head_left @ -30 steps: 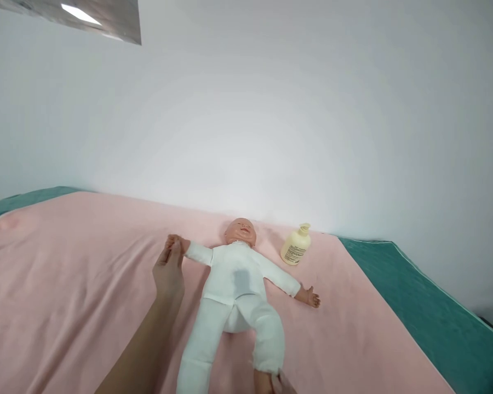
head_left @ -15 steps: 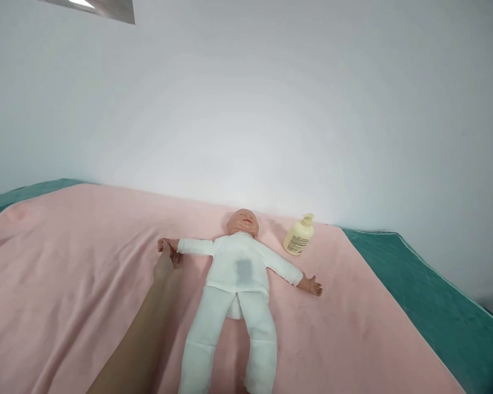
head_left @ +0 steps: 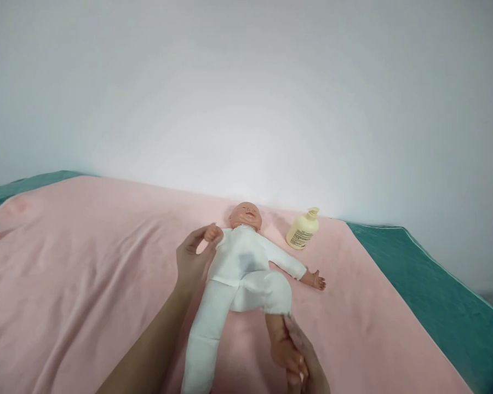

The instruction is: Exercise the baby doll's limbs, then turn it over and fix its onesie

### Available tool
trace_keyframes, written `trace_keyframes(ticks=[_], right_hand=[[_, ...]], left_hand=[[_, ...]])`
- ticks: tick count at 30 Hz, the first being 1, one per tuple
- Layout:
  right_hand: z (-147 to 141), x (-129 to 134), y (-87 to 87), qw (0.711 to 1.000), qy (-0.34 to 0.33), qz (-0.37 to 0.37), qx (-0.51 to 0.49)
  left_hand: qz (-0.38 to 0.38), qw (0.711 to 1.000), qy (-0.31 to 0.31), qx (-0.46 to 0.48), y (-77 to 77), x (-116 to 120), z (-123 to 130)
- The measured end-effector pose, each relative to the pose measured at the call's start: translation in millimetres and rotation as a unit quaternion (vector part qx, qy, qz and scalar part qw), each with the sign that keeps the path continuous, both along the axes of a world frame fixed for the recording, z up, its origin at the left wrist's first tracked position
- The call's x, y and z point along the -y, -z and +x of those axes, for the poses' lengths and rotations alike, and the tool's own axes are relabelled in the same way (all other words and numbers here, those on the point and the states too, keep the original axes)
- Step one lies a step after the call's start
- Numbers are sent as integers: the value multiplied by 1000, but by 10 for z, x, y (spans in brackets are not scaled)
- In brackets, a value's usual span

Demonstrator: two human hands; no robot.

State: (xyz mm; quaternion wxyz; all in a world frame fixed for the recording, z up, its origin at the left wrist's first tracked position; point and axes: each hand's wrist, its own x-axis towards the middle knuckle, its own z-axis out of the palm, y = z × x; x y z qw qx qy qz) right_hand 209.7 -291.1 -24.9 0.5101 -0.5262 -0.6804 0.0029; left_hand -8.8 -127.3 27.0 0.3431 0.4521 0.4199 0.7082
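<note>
A baby doll (head_left: 225, 257) in white cloth lies face up, its head toward the wall and a grey patch on its chest. My left hand (head_left: 191, 260) is closed, thumb and fingers pinching the doll's hand (head_left: 212, 233), which is lifted near its shoulder. At the bottom right, my right hand (head_left: 308, 353) is wrapped about the doll's foot (head_left: 286, 353) from the outer side; some of its fingers are hidden. That leg bends at the knee. The doll's other arm (head_left: 285, 260) stretches out to the right, and its other leg (head_left: 205, 339) lies straight.
A cream pump bottle (head_left: 302, 231) stands right of the doll's head. Under everything spreads a wrinkled pink blanket (head_left: 86, 262). Green padding (head_left: 427, 290) shows at both sides, and a pale wall (head_left: 246, 98) rises behind.
My left hand has brought the doll's hand inward and up toward its shoulder. My right hand has come into view holding the doll's foot, and that leg is now bent.
</note>
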Motion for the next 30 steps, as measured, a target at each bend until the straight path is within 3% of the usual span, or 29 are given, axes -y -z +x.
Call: trace_keyframes(ticks=[3, 6, 9, 12, 15, 18, 21, 23, 26, 30], right_hand=[[-15, -158, -190, 1000, 11, -18, -6], [-47, -278, -372, 998, 24, -47, -15], [-59, -349, -464, 997, 24, -75, -15], [-58, -333, -481, 996, 26, -81, -2], [-59, -234, -470, 996, 33, -78, 18], [-49, -113, -403, 998, 9, -56, 26], [9, -33, -211, 999, -25, -6, 37], [75, 1, -17, 996, -66, 28, 58], [158, 85, 301, 988, -114, 61, 87], [125, 296, 642, 986, -93, 93, 102]], left_hand=[[72, 980, 57, -178, 57, 47, 37], [209, 919, 99, -319, 104, 26, 41], [276, 870, 122, -389, 123, -14, 47], [268, 870, 133, -392, 137, -28, 53], [200, 918, 140, -313, 149, -20, 40], [79, 977, 108, -166, 131, -25, -3], [4, 999, 49, 0, 86, -74, -74], [-17, 993, 12, 115, 77, -132, -142], [-51, 960, -13, 273, 157, -244, -285], [-133, 917, 5, 377, 404, -400, -503]])
